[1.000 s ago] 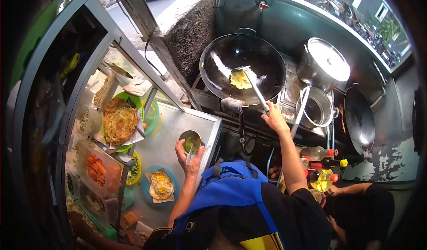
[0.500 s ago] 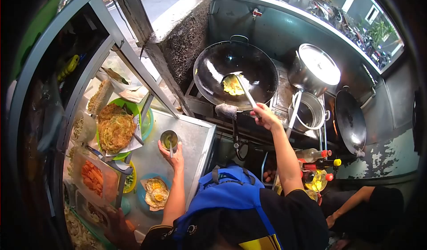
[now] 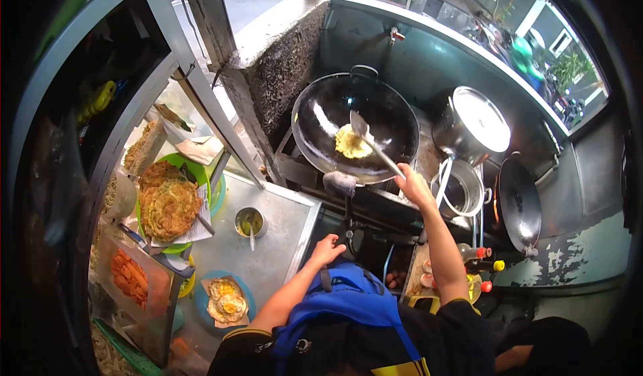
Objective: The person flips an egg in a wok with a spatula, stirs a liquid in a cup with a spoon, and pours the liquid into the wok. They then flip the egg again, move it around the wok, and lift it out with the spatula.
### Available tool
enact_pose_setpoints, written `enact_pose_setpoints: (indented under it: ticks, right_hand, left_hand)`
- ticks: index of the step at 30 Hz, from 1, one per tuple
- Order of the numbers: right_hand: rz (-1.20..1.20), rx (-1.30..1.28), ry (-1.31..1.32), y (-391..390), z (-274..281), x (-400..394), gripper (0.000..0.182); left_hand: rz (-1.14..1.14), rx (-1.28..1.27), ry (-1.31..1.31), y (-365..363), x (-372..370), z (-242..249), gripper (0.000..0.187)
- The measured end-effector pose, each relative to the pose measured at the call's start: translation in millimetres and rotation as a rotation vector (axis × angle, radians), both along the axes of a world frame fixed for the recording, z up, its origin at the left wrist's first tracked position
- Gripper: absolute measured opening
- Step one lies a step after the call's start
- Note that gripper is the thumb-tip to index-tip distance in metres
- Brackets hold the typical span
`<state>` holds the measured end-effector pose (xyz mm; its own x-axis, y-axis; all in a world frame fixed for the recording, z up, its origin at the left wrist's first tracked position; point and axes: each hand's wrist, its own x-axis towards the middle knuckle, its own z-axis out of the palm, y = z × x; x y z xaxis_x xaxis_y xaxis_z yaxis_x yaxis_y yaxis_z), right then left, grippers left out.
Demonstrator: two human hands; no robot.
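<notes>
My right hand grips the handle of a metal wok spatula, whose blade touches a yellow egg omelette in the large black wok. My left hand holds nothing, its fingers loosely curled and apart, above my blue bag near the counter's edge. On the metal counter stands a small steel cup with a spoon in it. Fried eggs lie on brown paper on a blue plate.
A lidded steel pot, a smaller saucepan and another wok stand right of the burner. Sauce bottles are beside my right arm. At left, a green plate holds fried omelettes. Another person's arm shows at lower right.
My left hand has let go of the steel cup, now on the counter, and moved right. The spatula blade has turned over, and the omelette lies on the wok's surface.
</notes>
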<state>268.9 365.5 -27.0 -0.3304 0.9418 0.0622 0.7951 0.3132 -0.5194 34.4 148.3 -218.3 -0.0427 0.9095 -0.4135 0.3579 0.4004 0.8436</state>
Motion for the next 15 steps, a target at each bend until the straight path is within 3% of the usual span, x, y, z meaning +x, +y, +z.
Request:
enact_pose_setpoints:
  ticks: [1, 2, 4, 6, 8, 10, 15]
  right_hand:
    - [-0.001, -0.003, -0.123, -7, 14, -4, 0.047]
    - [-0.008, -0.014, -0.226, -11, 23, -9, 0.048]
    - [0.043, -0.023, -0.292, -15, 27, -13, 0.047]
    - [0.091, 0.133, -0.348, -15, 6, -11, 0.043]
    - [0.083, 0.178, -0.334, -19, 3, -14, 0.038]
    - [0.064, 0.152, -0.390, -18, 9, -21, 0.032]
    - [0.116, 0.240, -0.322, -14, 0, -22, 0.029]
  left_hand:
    - [-0.034, -0.010, 0.029, 12, 11, -30, 0.079]
    - [-0.078, -0.032, 0.104, 20, 21, -20, 0.078]
    - [-0.149, -0.007, 0.139, 33, 38, -36, 0.075]
    - [-0.149, 0.110, 0.106, 39, 42, -35, 0.064]
    - [-0.174, 0.050, 0.259, 43, 41, -9, 0.049]
    - [-0.181, 0.080, 0.321, 47, 39, -26, 0.039]
    - [-0.167, 0.026, 0.404, 53, 38, -28, 0.040]
